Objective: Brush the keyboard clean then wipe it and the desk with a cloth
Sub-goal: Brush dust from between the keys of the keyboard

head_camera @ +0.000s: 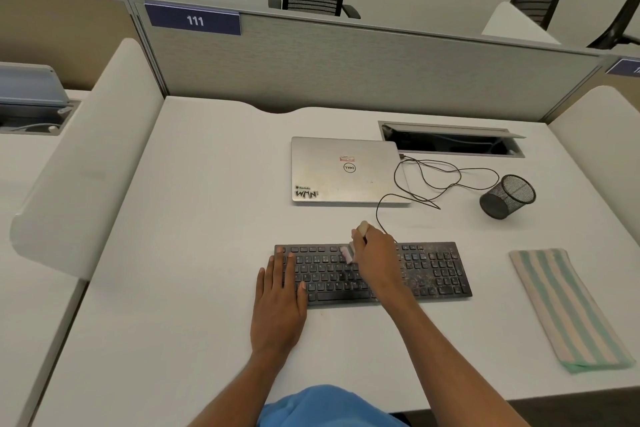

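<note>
Right now my right hand (375, 260) is curled around the small brush (347, 254), with the bristles down on the upper rows near the middle of the keyboard (436, 274) and the handle poking up behind my knuckles. My left hand (278, 298) lies flat and relaxed on the keyboard's left end, fingers (278, 270) straight, pinning it to the tabletop (207, 253)

The keyboard lies just in front of me with its long side running left to right. What matters next, I think, is that the dirty part lies to the right of the brush: pale specks show thickly on the number pad and the keys beside it, while the keys to the left of the brush look cleaner. So I would judge the brushing about half done, with the strokes needing to travel rightward along the long side, away from my bracing hand

The striped cloth (568, 308) lies folded well off to the right, nearer my right hand, untouched. Behind the keyboard a closed laptop (346, 170) and a loose cable (433, 180) sit close enough that swept crumbs could land among them
</note>
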Demonstrator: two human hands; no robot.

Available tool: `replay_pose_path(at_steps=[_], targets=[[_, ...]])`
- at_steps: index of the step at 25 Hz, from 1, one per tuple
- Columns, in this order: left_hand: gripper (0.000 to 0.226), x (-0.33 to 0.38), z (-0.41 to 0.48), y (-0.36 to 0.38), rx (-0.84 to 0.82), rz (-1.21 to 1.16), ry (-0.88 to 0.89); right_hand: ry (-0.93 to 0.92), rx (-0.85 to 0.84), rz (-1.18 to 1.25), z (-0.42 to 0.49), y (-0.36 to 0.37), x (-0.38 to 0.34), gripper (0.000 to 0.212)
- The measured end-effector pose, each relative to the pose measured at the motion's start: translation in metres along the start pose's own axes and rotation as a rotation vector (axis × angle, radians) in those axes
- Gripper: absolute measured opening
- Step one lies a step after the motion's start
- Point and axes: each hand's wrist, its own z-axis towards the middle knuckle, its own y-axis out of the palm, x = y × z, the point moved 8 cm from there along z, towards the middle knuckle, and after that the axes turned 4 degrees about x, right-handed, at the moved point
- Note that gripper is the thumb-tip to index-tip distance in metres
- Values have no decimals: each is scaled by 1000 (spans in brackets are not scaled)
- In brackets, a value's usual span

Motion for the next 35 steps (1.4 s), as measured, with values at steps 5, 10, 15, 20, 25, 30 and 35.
replay_pose_path(at_steps=[5, 10, 15, 20, 25, 30, 35], targets=[[64, -1, 0, 0, 0, 4, -4, -8, -41, -196, 10, -3, -2, 33], [64, -1, 0, 1, -3, 4, -6, 35, -59, 109, 2, 4, 1, 35], [65, -1, -1, 0, 6, 5, 1, 64, -47, -123, 8, -2, 24, 33], [65, -1, 0, 1, 3, 2, 2, -11, 32, 41, -4, -7, 13, 35], [65, -1, 0, 2, -3, 2, -3, 9, -62, -75, -6, 1, 22, 45], [64, -1, 0, 1, -4, 1, -3, -23, 19, 63, -9, -11, 6, 37], [64, -1, 0, 1, -2, 2, -7, 5, -102, -52, -17, 2, 21, 41]])
